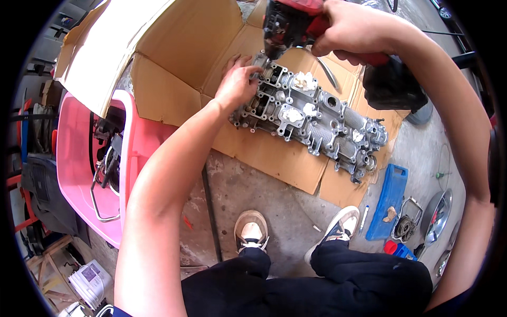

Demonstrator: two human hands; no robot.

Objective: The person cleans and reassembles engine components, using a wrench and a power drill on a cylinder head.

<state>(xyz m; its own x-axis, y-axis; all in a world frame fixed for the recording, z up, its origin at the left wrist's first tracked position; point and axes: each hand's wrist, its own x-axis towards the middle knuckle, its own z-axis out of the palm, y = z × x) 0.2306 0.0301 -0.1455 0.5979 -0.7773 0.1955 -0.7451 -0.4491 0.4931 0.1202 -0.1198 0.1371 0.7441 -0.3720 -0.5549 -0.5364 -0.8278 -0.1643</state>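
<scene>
A long silver engine cylinder head lies on flattened cardboard, with white crumpled paper stuffed into some openings. My left hand grips its far left end with bent fingers; some fingertips are hidden behind the metal. My right hand is wrapped round the handle of a red and black cordless impact wrench. The wrench points down at the same end of the head, close to my left fingers. Its black battery hangs toward the right. Whether the tip touches a bolt cannot be made out.
A pink tub with metal parts stands at the left beside raised cardboard flaps. A blue case, a round metal part and a metal bowl lie at the right. A curved strip rests behind the head.
</scene>
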